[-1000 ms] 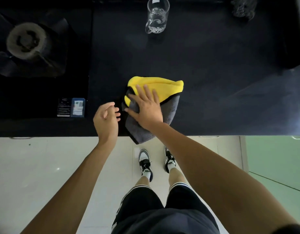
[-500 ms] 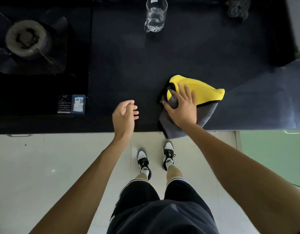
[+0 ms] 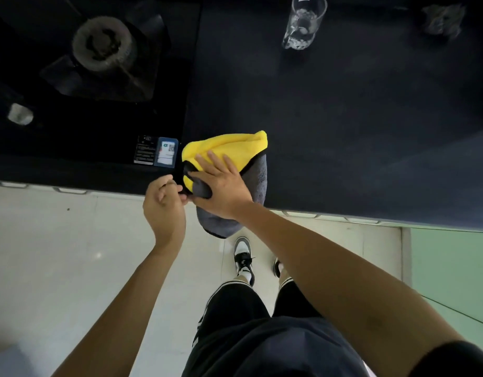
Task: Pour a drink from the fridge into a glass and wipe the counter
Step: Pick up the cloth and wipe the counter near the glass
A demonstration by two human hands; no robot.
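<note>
Right hand [image 3: 221,186]: fingers straight & spread, palm flat on cloth [image 3: 234,145], pressing it to worktop [image 3: 343,131]; thumb part-covered by a grey fold. Left hand [image 3: 164,205]: fingers loosely curled, tips at cloth's near-left corner by the worktop's front edge; contact or pinch can't be confirmed. Cloth: yellow side up w/ grey backing, bunched not flat, sitting at front edge just right of hob [image 3: 104,50] & its label [image 3: 166,152]; grey tail overhangs the edge above floor [image 3: 44,268]. Glass [image 3: 304,23] stands upright at far side of worktop, well apart from cloth. Assessment: wiping step in hand; pour step status not verifiable. Rec.: keep palm flat w/ even pressure; pull the overhanging tail back onto the surface so the whole pad works; run overlapping passes front to back; steer wide of glass; lift rather than drag at hob seam. Risks: bunched folds prob. skip patches; a sweep near the glass could tip it. Limits of obs.: glass rim cut off by frame top, contents unclear; no spill discernible on the dark surface; crumpled item [image 3: 441,19] far right unidentifiable; fridge & drink container not in view; hob's left side cut off.
</note>
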